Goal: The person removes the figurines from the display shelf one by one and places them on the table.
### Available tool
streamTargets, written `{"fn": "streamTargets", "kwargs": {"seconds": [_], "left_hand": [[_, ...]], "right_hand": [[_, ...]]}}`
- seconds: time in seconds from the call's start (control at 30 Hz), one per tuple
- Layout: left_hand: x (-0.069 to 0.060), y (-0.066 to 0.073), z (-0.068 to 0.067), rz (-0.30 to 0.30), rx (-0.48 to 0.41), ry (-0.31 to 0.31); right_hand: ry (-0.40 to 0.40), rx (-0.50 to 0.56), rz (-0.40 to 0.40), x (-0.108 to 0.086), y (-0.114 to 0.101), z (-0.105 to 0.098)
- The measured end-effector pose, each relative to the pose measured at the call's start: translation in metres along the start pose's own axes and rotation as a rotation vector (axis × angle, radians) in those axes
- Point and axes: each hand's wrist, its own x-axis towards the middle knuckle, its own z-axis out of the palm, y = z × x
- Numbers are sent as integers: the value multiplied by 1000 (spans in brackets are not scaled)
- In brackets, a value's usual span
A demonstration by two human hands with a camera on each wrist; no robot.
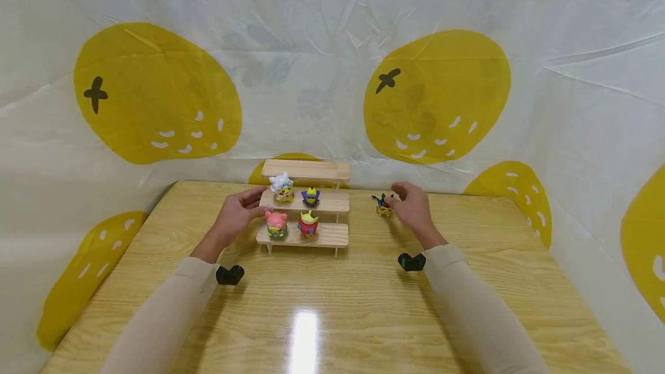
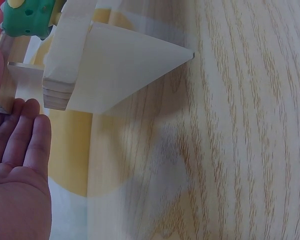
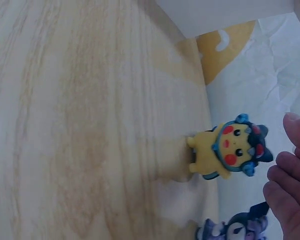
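Observation:
A three-step wooden display shelf [image 1: 333, 236] stands toward the back of the table. At its left end is my left hand [image 1: 236, 217], fingers fairly straight, with fingertips at the end of the middle step. A white-topped yellow figurine [image 1: 283, 187] and a purple-and-yellow one [image 1: 311, 197] sit on the middle step; a pink-headed figurine [image 1: 276, 224] and a red-and-yellow one [image 1: 308, 224] on the lowest. Right of the shelf, my right hand [image 1: 414, 210] reaches with extended fingers beside a yellow figurine in a dark blue hood [image 3: 231, 145]. A small gap separates them in the right wrist view.
A dark purple figurine [image 3: 235, 229] stands close to the hooded one. The shelf's top step [image 1: 306, 169] bears no figurine. Behind the wooden table [image 1: 337, 305] hangs a white cloth [image 1: 332, 103] with large yellow fruit prints.

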Motion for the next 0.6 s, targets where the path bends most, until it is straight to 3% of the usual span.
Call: {"fn": "streamTargets", "kwargs": {"seconds": [0.27, 0.6], "left_hand": [[1, -1, -2, -2, -5, -5], [2, 0, 0, -5, -13, -1]], "right_hand": [[32, 66, -35, -6, -19, -12], [0, 115, -18, -16, -28, -14]]}}
